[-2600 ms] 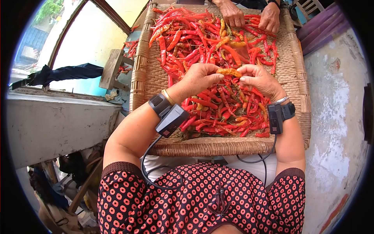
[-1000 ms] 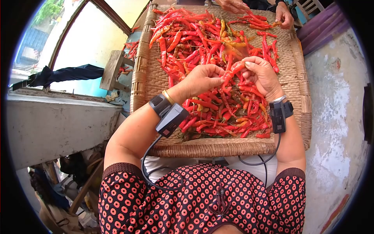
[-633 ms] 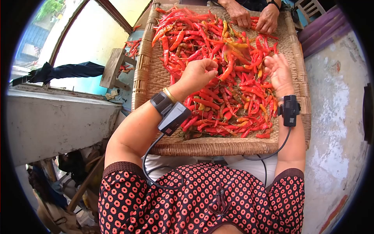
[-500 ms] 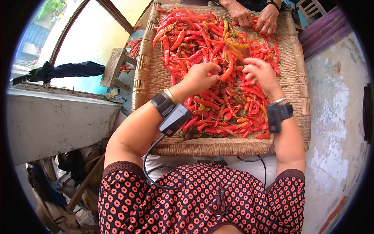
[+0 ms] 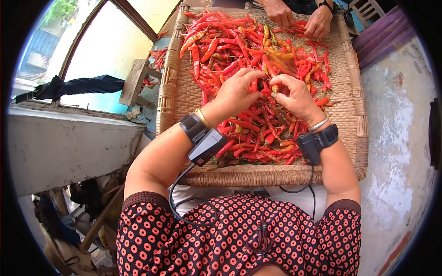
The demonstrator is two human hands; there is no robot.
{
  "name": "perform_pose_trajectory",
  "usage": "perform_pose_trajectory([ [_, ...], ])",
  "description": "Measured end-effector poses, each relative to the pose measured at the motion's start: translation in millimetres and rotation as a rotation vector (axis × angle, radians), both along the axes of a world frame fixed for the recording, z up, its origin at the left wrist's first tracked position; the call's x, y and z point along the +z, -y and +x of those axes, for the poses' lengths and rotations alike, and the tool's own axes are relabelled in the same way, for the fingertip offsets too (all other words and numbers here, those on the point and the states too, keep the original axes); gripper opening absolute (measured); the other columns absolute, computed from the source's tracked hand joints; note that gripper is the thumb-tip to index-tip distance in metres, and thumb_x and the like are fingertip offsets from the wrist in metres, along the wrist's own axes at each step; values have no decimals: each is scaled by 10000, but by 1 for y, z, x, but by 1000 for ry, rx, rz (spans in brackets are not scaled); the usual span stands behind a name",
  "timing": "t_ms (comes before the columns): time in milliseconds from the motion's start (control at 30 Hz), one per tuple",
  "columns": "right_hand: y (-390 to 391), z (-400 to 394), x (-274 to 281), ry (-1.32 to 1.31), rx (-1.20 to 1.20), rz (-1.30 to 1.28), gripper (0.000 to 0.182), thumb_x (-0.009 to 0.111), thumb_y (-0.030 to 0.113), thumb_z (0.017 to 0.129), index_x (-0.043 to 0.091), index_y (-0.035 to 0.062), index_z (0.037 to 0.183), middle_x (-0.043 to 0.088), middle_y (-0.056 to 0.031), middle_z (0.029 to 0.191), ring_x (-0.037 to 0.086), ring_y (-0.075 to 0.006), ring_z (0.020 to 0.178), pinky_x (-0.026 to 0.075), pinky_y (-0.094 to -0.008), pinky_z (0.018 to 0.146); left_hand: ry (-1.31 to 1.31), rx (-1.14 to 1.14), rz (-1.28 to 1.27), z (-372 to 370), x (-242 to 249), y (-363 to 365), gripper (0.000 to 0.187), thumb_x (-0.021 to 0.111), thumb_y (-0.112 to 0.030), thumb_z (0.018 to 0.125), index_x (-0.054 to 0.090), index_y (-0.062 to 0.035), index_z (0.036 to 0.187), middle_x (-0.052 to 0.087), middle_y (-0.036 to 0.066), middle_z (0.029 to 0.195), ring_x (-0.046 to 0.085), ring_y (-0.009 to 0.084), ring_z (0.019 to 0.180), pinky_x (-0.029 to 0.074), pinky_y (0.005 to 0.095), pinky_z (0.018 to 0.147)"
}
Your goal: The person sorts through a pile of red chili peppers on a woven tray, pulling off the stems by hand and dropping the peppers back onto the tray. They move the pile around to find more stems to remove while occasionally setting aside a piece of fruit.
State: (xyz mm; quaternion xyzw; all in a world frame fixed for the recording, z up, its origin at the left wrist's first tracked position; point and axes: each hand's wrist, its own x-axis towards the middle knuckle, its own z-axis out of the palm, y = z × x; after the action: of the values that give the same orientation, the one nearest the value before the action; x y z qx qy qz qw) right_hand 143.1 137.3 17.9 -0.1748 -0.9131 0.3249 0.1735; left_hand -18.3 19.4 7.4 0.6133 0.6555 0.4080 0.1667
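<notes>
Red chili peppers lie heaped over a woven rattan tray, some of them yellow or orange. Above the middle of the heap my two hands are close together. My right hand pinches a chili pepper between thumb and fingers, its yellow-green end showing at the fingertips. My left hand is closed, with red pepper showing at its fingertips; most of what it grips is hidden by the fingers.
Across the tray, another person's hands work among the peppers at the far edge. On the left are a folded dark umbrella, a wooden stool and a window ledge. A peeling wall stands on the right. Cables hang from my wrist devices.
My right hand has come left and down to meet my left hand and now pinches a pepper. Its fingers were apart before. The other person's hands have shifted slightly.
</notes>
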Motion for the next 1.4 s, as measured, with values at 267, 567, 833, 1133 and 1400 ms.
perform_pose_trajectory([
  [267,-4,11,12,-70,147,-1042,217,490,136,847,564,60,1037,603,-25,809,571,-54,669,439,-176,552,-140,-80,149,-5,-7,-1,259,660,-96,731,592,-61,979,554,119,987,589,259,762,485,345,674],
  [567,-57,35,11,-501,-243,-1006,330,523,148,862,501,11,1161,600,-58,879,568,-58,653,433,-162,499,-252,-70,-312,-6,4,5,199,659,-174,722,613,-67,883,590,117,839,594,293,767,475,379,664],
  [833,-49,31,-22,23,-356,-654,292,575,136,822,568,39,1098,607,-51,863,583,-96,668,462,-231,517,-482,-99,-326,-9,-6,7,190,619,-193,728,623,-97,893,596,101,792,595,292,766,480,403,658],
  [1133,2,-4,-32,182,-18,265,161,628,144,738,556,82,868,481,-128,896,563,-326,778,481,-418,683,-469,-221,-378,-10,1,4,131,597,-184,729,610,-100,830,604,106,716,598,296,707,471,412,603],
  [1400,-10,1,-14,-193,-260,-393,61,612,79,784,575,33,800,583,-22,735,584,-124,635,465,-266,553,-280,-214,-296,-8,11,4,222,665,-197,711,611,-65,881,608,113,753,602,275,718,479,367,625],
])
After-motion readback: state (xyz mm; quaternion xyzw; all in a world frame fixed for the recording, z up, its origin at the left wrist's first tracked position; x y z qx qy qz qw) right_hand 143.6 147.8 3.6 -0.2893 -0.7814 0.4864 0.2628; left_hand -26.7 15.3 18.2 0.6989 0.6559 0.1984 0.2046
